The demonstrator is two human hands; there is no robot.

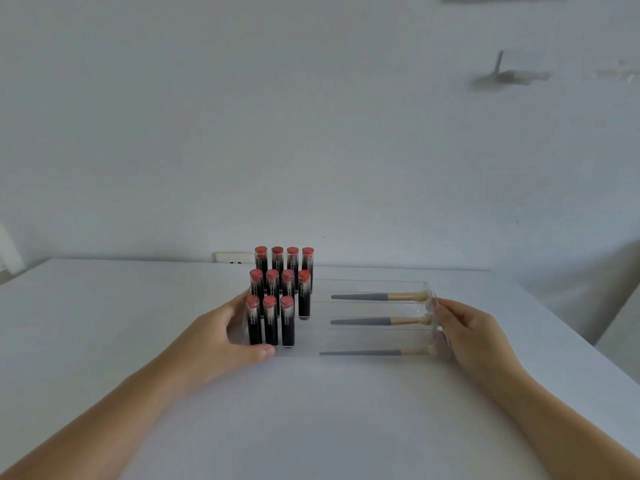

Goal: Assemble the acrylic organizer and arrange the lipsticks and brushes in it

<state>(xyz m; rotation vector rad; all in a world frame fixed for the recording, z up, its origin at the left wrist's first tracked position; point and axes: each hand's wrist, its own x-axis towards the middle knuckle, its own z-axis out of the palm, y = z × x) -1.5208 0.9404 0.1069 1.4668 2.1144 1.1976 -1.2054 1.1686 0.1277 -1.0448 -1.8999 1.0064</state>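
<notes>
I saw the clear acrylic organizer (pixel 372 284) sitting on the white table (pixel 311 410), and I place everything else by it. My left hand (pixel 221 336) gripped its left end, thumb curled along the front edge and fingers wrapped behind the side wall. My right hand (pixel 467 336) held the right end, fingers curled against that wall. Eleven lipsticks (pixel 278 294) stood upright in the organizer's left section, in three stepped rows: four at the back, four in the middle, three at the front, red tops up. To their right, inside the organizer, three brushes (pixel 379 321) lay flat, one in each long channel, grey handles pointing toward the lipsticks and pale bristle heads toward the right wall. Behind the organizer rose a plain white wall (pixel 311 133).
</notes>
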